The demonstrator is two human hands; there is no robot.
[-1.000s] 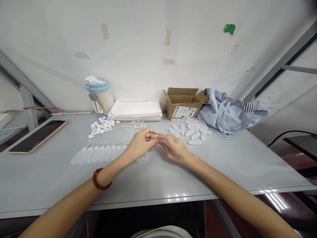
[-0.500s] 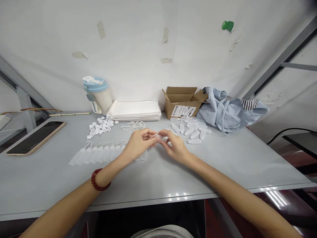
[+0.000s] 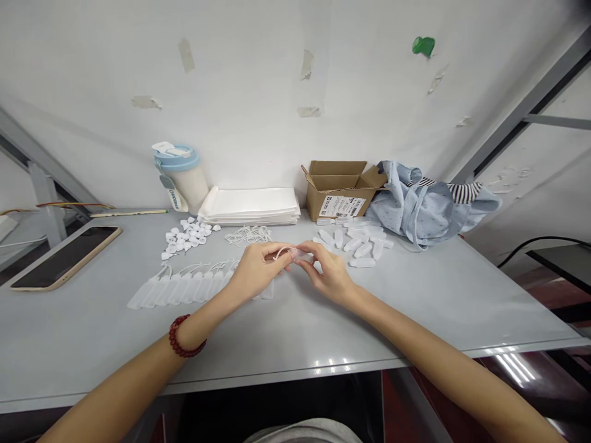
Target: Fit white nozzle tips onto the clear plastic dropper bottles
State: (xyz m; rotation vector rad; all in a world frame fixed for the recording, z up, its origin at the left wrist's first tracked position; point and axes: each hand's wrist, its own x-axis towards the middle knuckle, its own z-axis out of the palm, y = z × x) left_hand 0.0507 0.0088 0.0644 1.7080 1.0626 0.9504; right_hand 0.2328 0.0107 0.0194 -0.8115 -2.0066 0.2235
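Note:
Fingertips of both hands meet above the middle of the grey table. My left hand [image 3: 258,267] is closed on a thin white loop [image 3: 282,250] that arches over its fingers. My right hand [image 3: 330,274] pinches a translucent plastic piece [image 3: 303,255], its end touching the left fingertips. Left of my left hand lies a row of translucent tubes [image 3: 173,288] with white loops. Small white caps [image 3: 190,235] and a heap of white loops [image 3: 248,235] lie behind it. Loose translucent tubes [image 3: 362,249] are spread behind my right hand.
A phone [image 3: 64,258] lies at the left. Along the wall stand a blue-lidded cup [image 3: 191,181], a stack of white sheets [image 3: 253,206], an open cardboard box [image 3: 339,200] and a bundle of light blue cloth [image 3: 427,209].
The white loop now arches up more visibly above my left fingers. Both hands stay almost in the same place, with their fingers slightly shifted.

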